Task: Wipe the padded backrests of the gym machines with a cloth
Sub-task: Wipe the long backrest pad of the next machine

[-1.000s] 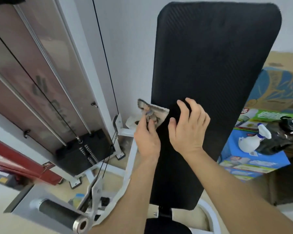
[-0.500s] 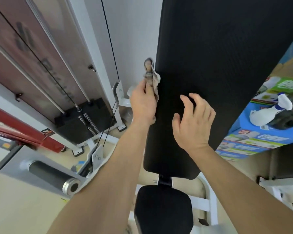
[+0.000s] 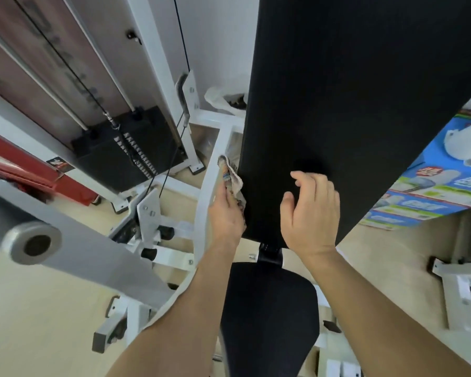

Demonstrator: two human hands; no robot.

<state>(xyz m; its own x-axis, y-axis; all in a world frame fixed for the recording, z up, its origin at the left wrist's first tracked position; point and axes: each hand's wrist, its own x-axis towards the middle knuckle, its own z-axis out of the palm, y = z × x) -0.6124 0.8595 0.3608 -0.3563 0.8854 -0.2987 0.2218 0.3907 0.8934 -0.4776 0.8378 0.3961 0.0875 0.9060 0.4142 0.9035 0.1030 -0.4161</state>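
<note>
Down along pad (image 3: 351, 104) edge, pinching cloth (image 3: 233, 180) in left hand (image 3: 225, 216), right hand (image 3: 309, 213) loosely curled, empty; probably better keeping pressure even.

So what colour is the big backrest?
Black, seen in the head view.

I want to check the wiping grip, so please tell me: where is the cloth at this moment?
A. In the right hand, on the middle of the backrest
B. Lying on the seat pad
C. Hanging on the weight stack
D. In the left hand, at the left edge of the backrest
D: the cloth is bunched in the left hand against the left edge of the backrest; the right hand holds nothing.
</note>
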